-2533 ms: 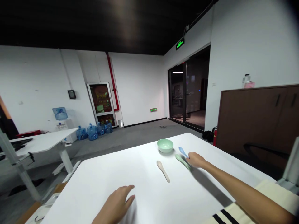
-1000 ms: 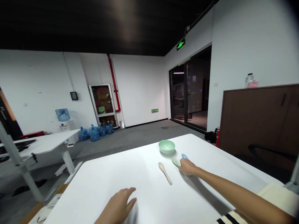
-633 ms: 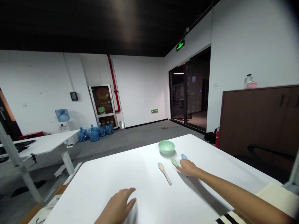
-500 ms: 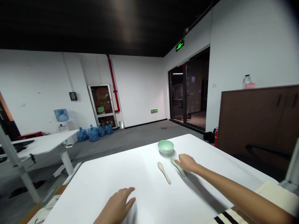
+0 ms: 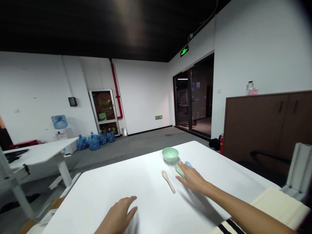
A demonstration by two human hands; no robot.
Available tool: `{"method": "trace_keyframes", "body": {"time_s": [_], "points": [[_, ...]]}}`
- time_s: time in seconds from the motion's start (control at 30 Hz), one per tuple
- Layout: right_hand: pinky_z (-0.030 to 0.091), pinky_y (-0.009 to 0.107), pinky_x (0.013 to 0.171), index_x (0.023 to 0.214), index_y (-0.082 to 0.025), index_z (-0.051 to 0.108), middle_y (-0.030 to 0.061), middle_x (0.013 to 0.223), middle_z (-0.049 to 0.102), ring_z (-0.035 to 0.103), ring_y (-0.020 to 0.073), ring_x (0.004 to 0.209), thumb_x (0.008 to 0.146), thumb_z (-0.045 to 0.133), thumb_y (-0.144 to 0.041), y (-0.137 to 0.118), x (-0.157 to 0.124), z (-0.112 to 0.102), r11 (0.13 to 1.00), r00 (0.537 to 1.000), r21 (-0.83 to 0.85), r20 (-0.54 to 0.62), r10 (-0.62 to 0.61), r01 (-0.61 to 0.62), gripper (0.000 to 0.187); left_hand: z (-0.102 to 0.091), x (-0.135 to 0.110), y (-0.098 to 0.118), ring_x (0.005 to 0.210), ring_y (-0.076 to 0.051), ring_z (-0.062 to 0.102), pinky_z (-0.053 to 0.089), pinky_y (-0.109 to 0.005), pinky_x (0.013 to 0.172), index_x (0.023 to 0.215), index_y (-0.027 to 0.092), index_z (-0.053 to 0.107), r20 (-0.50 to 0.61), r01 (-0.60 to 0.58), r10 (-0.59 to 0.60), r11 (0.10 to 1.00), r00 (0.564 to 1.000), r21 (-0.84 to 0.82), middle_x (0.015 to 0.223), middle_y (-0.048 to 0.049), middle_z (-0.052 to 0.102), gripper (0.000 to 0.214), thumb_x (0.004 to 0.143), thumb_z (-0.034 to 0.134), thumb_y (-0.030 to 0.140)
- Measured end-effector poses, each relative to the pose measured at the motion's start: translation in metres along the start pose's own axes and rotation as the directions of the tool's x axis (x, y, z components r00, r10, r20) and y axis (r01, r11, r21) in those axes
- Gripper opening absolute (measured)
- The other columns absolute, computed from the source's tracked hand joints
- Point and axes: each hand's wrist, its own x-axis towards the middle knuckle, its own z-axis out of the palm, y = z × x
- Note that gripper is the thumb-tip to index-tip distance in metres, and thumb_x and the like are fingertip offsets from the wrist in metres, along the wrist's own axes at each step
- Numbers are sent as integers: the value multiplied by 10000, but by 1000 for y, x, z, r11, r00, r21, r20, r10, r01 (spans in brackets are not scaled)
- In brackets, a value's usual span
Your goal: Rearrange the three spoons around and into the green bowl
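Now the right hand lies flat with fingers spread over the handles of the pale green plastic spoon and the light blue plastic spoon. Only their bowl ends poke out past the fingertips. Half a second ago the blue one was fully covered and the green handle showed. The left hand rests open, palm down, on the white table, same spot as before, holding nothing. The cream plastic spoon lies untouched just left of the right hand, and the mint green round bowl sits beyond. The green lit exit sign has lettering too small to read.
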Motion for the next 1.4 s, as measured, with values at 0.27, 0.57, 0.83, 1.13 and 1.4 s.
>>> {"method": "trace_keyframes", "body": {"time_s": [0.27,0.57,0.83,1.13,1.4], "points": [[271,452,1107,1490,-196,286,145,1539,293,292,313,1396,894,372,-596,5,0,11,999,999,22,24,-30,30,723,3,2,0,1227,-250,527,398,-390,1043,1324,308,529,2,-6,6,1000,1000,-7,1328,-21,594,541,873,386,571],[399,369,955,1357,-199,463,144,1319,566,553,277,1152,916,353,-553,8,6,-9,998,1000,67,-10,-7,8,576,4,3,0,1239,-253,518,395,-394,1051,1337,298,518,14,-16,16,1000,1000,3,1337,-27,588,554,875,379,571],[432,342,765,1148,-140,614,176,1099,662,626,292,997,892,419,-451,53,45,-34,953,959,-116,20,283,-279,447,5,3,-1,1227,-247,527,405,-376,1034,1322,308,530,18,-18,18,1000,1000,-9,1324,-18,598,542,872,386,574],[438,336,689,1009,-117,658,178,1098,656,643,303,962,801,547,-350,98,41,7,891,886,-220,160,435,-398,331,3,1,1,1218,-244,533,404,-383,1033,1331,306,524,19,0,0,1000,1000,9,1328,-26,594,540,877,379,562],[415,315,672,1017,-121,643,180,1126,632,629,294,977,771,565,-250,114,40,20,884,865,-159,187,465,-440,289,0,0,5,1221,-240,532,400,-368,1034,1334,302,521,26,4,-5,1000,1000,27,1330,-24,593,528,884,377,537]]}}
